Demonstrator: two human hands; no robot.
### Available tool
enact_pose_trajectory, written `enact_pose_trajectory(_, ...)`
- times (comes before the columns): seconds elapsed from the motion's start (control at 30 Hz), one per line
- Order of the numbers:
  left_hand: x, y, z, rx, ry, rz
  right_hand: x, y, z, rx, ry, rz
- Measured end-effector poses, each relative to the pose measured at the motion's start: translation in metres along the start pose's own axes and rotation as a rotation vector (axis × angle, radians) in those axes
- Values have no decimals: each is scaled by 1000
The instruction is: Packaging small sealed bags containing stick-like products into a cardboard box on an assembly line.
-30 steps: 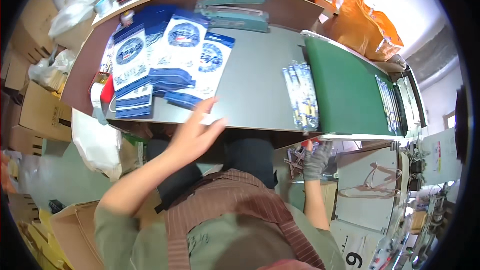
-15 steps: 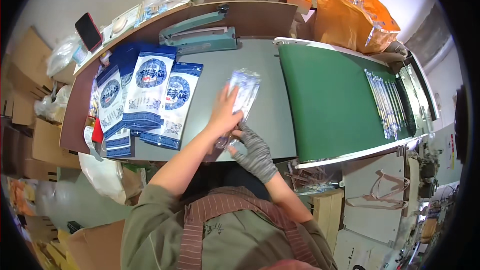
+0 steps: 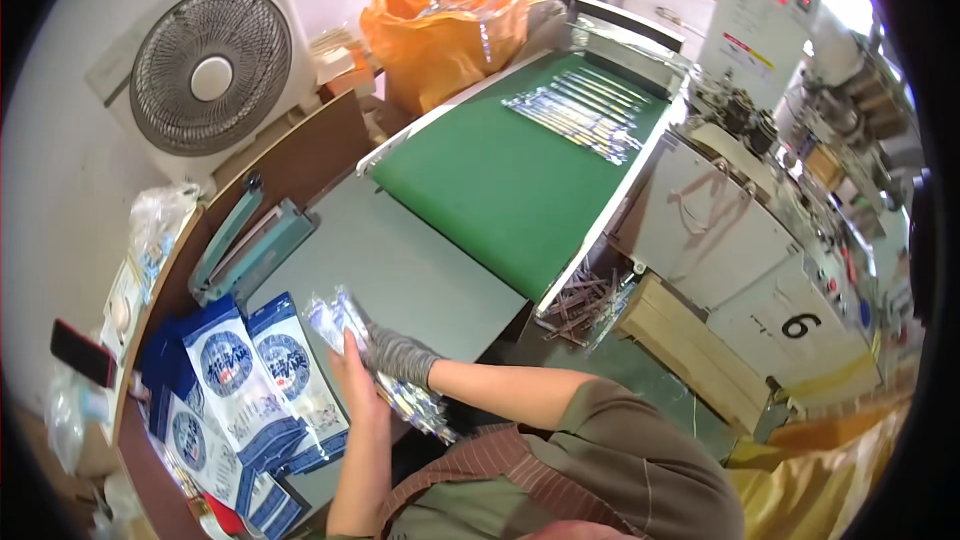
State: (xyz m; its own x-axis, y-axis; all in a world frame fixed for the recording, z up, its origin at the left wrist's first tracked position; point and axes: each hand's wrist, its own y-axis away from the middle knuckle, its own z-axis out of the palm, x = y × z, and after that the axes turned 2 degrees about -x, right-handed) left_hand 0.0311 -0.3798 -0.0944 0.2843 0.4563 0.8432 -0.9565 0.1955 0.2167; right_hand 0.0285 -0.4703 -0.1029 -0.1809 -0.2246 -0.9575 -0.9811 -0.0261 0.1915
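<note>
A bundle of slim, clear-wrapped chopsticks (image 3: 418, 406) is between my two hands, tilted above the near edge of the grey tabletop (image 3: 385, 250). My bare left hand (image 3: 358, 378) grips it from the left side. On its right, my right hand (image 3: 398, 353), in a grey fingerless glove, wraps around the bundle. Its fingers are partly hidden. To the left of my hands lie several blue-and-white printed pouches, among them a middle pouch (image 3: 226, 364) and a right pouch (image 3: 287, 365), overlapping one another. More wrapped chopsticks (image 3: 572, 118) lie in a row on the green conveyor belt (image 3: 450, 180).
A teal lever-arm sealer (image 3: 262, 252) stands behind the pouches, against the brown board (image 3: 300, 155). A fan (image 3: 212, 82) and an orange bag (image 3: 440, 52) are at the back. Loose sticks (image 3: 580, 308) sit below the belt's right edge, beside a long box (image 3: 700, 338).
My view has swung to the right, bringing the conveyor and machine further in. The bundle has come closer to my body, and my right hand has closed around it.
</note>
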Motion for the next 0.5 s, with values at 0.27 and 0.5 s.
enact_pose_trajectory(0.27, 69, 16, 38, -299, -131, 641, -99, 30, -12, 275, -35, -540)
enact_pose_trajectory(0.5, 29, -14, -14, -516, -711, 452, -90, 34, -55, -69, -276, -646)
